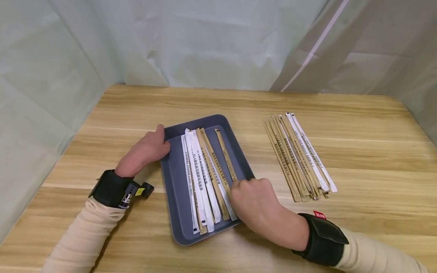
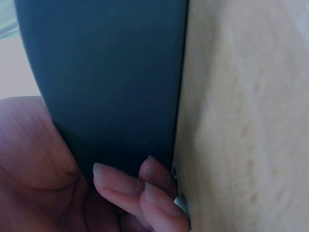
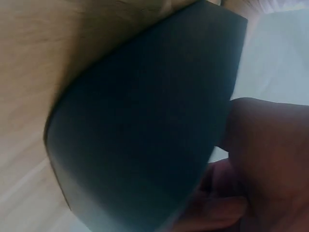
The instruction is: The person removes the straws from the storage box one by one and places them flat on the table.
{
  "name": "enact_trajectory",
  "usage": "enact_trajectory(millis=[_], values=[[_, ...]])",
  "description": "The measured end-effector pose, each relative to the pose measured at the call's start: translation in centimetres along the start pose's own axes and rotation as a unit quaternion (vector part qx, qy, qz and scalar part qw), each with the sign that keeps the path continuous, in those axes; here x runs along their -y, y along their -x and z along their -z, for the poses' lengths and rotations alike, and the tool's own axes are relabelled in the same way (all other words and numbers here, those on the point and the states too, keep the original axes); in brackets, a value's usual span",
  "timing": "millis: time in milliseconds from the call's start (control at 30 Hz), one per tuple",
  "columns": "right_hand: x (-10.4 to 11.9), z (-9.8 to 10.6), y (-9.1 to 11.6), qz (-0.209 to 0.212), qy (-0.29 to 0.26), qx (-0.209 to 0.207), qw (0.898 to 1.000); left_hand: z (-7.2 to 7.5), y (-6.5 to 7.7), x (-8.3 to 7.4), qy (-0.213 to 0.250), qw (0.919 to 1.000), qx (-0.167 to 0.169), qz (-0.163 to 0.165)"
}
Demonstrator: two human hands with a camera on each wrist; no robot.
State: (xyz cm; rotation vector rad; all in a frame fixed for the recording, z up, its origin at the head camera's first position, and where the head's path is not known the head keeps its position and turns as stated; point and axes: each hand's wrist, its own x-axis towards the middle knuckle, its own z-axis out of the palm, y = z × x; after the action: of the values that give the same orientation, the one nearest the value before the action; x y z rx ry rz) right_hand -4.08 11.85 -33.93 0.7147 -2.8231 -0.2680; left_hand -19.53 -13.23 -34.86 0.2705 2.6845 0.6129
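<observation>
A dark grey rectangular tray (image 1: 175, 185) sits at a slant on the wooden table, holding several paper-wrapped straws (image 1: 194, 170), some white and some brown. One brown wrapped straw (image 1: 222, 144) lies apart from the rest, near the tray's right side. My left hand (image 1: 145, 148) grips the upper left rim; its fingertips (image 2: 118, 182) curl against the tray's outer wall (image 2: 111, 87) in the left wrist view. At the right side, my right hand (image 1: 257, 203) holds the rim, covering the lower end of the lone straw. In the right wrist view its fingers (image 3: 217, 210) meet the tray wall (image 3: 140, 121).
To the tray's right, a second bundle of brown and white wrapped straws (image 1: 297, 163) lies on the wooden table (image 1: 372, 159). Pale sheeting (image 1: 218, 45) hangs behind the table and along its sides. Both wrists wear black straps.
</observation>
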Motion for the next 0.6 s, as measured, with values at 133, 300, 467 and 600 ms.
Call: enact_trajectory(millis=[133,300,467,600], values=[[0.77,-0.17,-0.47,-0.021,0.019,0.057,0.998,0.18,0.06,-0.07,0.004,1.0000,0.000,0.002],[0.72,-0.45,-0.66,-0.039,0.015,0.112,0.993,0.32,0.07,-0.32,0.005,1.0000,-0.001,0.005],[0.54,-0.65,-0.83,-0.053,-0.002,0.122,0.991,0.27,0.10,-0.36,0.009,0.9999,0.004,0.010],[0.26,-0.43,-0.67,-0.061,-0.025,0.102,0.993,0.16,0.08,-0.32,0.009,0.9999,0.005,0.011]])
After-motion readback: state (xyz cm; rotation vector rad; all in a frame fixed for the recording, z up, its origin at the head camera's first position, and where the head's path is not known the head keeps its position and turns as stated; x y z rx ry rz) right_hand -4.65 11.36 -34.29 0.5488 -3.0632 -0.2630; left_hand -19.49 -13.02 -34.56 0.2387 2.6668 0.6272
